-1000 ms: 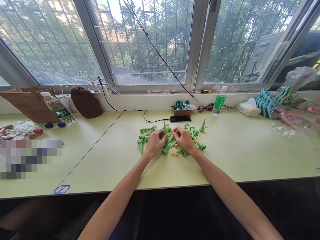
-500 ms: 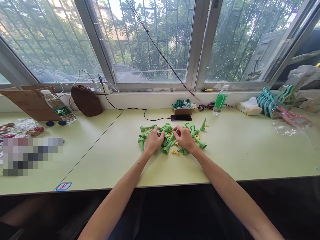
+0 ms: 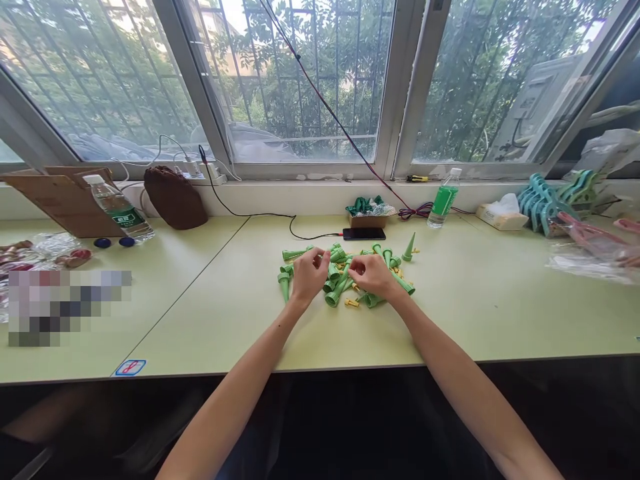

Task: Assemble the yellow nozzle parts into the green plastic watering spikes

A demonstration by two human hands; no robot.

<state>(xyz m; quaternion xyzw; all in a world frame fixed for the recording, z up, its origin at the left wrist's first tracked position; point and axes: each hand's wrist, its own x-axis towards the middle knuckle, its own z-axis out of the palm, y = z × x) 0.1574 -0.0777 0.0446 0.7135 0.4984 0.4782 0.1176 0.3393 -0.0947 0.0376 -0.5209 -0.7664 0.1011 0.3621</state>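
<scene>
A heap of green plastic cone spikes (image 3: 336, 291) mixed with small yellow parts (image 3: 351, 303) lies in the middle of the pale green table (image 3: 475, 313). My left hand (image 3: 307, 275) rests on the heap's left side, fingers curled and pinched on a green spike. My right hand (image 3: 373, 275) sits on the heap's right side, fingers closed on something I cannot make out. One green spike (image 3: 409, 248) stands upright at the heap's far right.
A black phone (image 3: 364, 233) on a cable and a small box of green things (image 3: 369, 212) lie behind the heap. A green bottle (image 3: 443, 199), tissues (image 3: 501, 212) and teal hangers (image 3: 545, 197) stand at the right. A water bottle (image 3: 119, 210) and brown pouch (image 3: 175, 197) stand at the left.
Both hands stayed on the heap. The left fingers curled in more and lifted slightly; the right fingers pinched together. The camera view shifted a little.
</scene>
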